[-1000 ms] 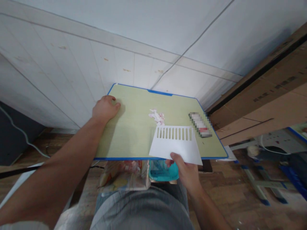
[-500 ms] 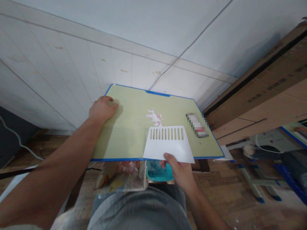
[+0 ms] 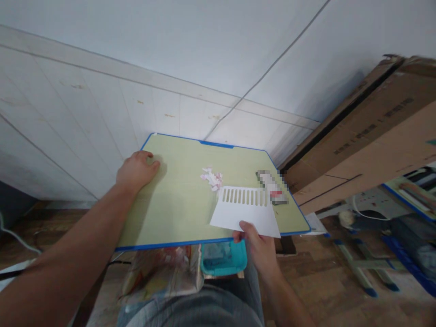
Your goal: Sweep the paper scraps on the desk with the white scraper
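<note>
My right hand [image 3: 257,245] grips the near edge of a white slotted plate [image 3: 243,215], thumb on top and fingers underneath. A row of narrow slots runs along its far side. The plate is over the near right part of a pale green tabletop [image 3: 170,195] with a blue rim. Just beyond its far left corner lies a small pile of torn white and pink paper scraps [image 3: 213,178]. My left hand [image 3: 138,170] rests at the tabletop's left edge, fingers loosely curved and thumb apart, with nothing visible in it.
A blurred-out flat object [image 3: 272,187], perhaps a phone, lies on the right of the tabletop. Large cardboard boxes [image 3: 368,141] lean at the right. A turquoise basket [image 3: 224,259] stands below the near edge. A cable [image 3: 272,66] runs down the white wall.
The slotted plate has moved right, away from the paper scraps, in my right hand. My left hand stays at the tabletop's left edge. The view has shifted slightly upward.
</note>
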The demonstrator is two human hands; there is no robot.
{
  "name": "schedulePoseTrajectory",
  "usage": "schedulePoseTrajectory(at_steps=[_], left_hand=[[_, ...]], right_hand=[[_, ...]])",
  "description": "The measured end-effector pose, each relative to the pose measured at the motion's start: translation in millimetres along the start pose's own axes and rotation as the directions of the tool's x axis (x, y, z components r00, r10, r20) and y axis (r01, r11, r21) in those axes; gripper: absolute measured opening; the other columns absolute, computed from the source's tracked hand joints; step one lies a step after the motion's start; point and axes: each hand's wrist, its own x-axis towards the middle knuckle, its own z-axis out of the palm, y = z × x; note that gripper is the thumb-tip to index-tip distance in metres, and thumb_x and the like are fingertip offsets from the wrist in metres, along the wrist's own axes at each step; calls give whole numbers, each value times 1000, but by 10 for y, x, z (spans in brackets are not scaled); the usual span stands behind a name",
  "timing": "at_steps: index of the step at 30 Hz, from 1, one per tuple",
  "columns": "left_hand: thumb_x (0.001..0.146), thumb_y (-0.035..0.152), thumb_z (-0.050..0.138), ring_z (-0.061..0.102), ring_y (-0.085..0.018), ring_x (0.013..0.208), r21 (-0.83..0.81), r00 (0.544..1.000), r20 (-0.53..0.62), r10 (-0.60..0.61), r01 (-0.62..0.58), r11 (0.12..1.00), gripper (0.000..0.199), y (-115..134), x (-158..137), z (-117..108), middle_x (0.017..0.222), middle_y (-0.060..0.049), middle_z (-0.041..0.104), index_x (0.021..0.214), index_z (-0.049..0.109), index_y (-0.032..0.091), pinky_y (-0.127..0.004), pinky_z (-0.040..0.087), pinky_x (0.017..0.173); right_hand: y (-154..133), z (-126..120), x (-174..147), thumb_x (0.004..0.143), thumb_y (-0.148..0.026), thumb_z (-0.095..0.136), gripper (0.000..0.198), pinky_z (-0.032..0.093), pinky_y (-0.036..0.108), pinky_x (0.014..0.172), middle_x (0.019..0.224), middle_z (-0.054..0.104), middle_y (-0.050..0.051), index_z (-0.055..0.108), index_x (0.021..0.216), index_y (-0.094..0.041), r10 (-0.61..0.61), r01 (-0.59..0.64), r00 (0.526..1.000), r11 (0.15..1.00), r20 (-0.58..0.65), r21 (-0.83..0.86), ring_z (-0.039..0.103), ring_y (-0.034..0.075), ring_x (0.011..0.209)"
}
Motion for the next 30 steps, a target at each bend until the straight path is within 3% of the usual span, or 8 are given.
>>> schedulePoseTrajectory(at_steps=[4, 8, 11, 16, 23, 30], left_hand=[[112, 48, 52, 67, -47, 162, 18, 999, -27, 27, -27, 999, 66, -87, 90, 47, 178, -26, 67, 162, 74, 10, -63, 54, 137], [109, 52, 54, 67, -49, 161, 27, 999, -34, 19, -18, 999, 69, -152, 163, 92, 177, -27, 67, 160, 76, 11, -65, 55, 137], [109, 51, 51, 67, -48, 162, 29, 998, -46, 29, -28, 999, 70, -152, 167, 95, 176, -27, 68, 160, 75, 10, -63, 53, 139], [111, 51, 50, 66, -49, 163, 44, 1000, -15, 9, -9, 999, 70, -105, 132, 57, 177, -26, 67, 161, 74, 9, -64, 53, 139], [111, 48, 51, 65, -49, 164, 38, 1000, -19, 11, -10, 999, 69, -64, 102, 23, 178, -27, 66, 163, 73, 8, -63, 52, 140], [111, 50, 52, 66, -45, 164, 35, 1000, -11, -28, 28, 999, 68, -9, 57, -2, 181, -24, 65, 164, 73, 12, -60, 52, 140]], right_hand=[[-20, -174, 526, 83, -54, 97, 33, 66, 41, 60, 66, 82, 6, 79, 76, -27, -74, 67, 988, 996, -138, -53, 74, 28, 54], [-36, -120, 817, 83, -61, 97, 39, 68, 41, 59, 68, 84, 7, 82, 79, -25, -107, 102, 990, 993, -88, -56, 76, 28, 55], [29, -19, 800, 87, -65, 94, 43, 70, 42, 62, 69, 84, 9, 82, 75, -26, -116, 110, 991, 990, -62, -90, 77, 29, 58], [106, -3, 714, 95, -54, 84, 36, 69, 41, 66, 66, 82, 6, 78, 70, -28, -141, 137, 989, 986, -43, -100, 76, 27, 59], [39, -2, 709, 93, -61, 85, 39, 71, 45, 79, 75, 87, 9, 81, 73, -28, -127, 121, 992, 972, -14, -203, 81, 29, 67], [-17, 7, 606, 91, -55, 83, 33, 68, 41, 69, 71, 85, 7, 81, 74, -27, -129, 125, 991, 985, -29, -121, 76, 27, 60]])
